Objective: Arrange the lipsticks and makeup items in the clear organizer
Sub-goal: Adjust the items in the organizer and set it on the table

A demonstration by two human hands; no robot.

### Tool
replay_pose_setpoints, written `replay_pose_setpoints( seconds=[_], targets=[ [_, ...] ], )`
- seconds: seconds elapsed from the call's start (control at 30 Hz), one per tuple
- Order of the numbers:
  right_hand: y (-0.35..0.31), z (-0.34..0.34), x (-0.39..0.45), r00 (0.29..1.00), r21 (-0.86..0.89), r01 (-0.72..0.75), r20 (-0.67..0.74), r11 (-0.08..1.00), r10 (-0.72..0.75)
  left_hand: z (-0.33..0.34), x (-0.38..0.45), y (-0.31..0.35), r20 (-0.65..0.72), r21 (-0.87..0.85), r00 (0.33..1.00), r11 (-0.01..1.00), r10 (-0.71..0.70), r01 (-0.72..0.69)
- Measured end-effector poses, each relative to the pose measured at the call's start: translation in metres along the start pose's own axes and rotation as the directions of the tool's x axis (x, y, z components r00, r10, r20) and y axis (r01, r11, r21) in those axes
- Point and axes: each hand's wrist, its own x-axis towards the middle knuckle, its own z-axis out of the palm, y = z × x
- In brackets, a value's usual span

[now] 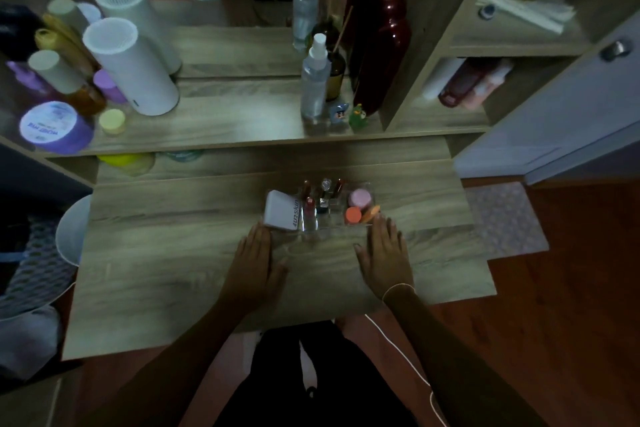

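We note the wood-grain table (pixel 173 253), matte and flat, bare near us. On the shelf behind stand a white cylinder (pixel 135 69) and a clear spray bottle (pixel 314 83). The clear organizer (pixel 318 224) sits mid-table, holding a white box (pixel 280 211), upright lipsticks (pixel 309 204), and a pink jar (pixel 360 198). Our left hand (pixel 254 267) and right hand (pixel 386 253) lie flat, fingers spread, holding nothing, fingertips at its front corners.
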Motion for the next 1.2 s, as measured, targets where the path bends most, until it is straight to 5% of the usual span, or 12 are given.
replay_pose_setpoints(
  seconds=[0.57,1.2],
  targets=[
    [0.087,-0.025,0.038,0.998,0.022,0.048,-0.032,0.999,-0.047,0.031,0.049,0.068,-0.057,0.041,0.998,0.999,0.01,-0.008],
    [0.104,-0.034,0.057,0.999,0.086,0.036,-0.033,0.996,-0.033,0.034,0.079,0.086,-0.03,0.117,0.999,0.993,0.011,-0.008]
  ],
)
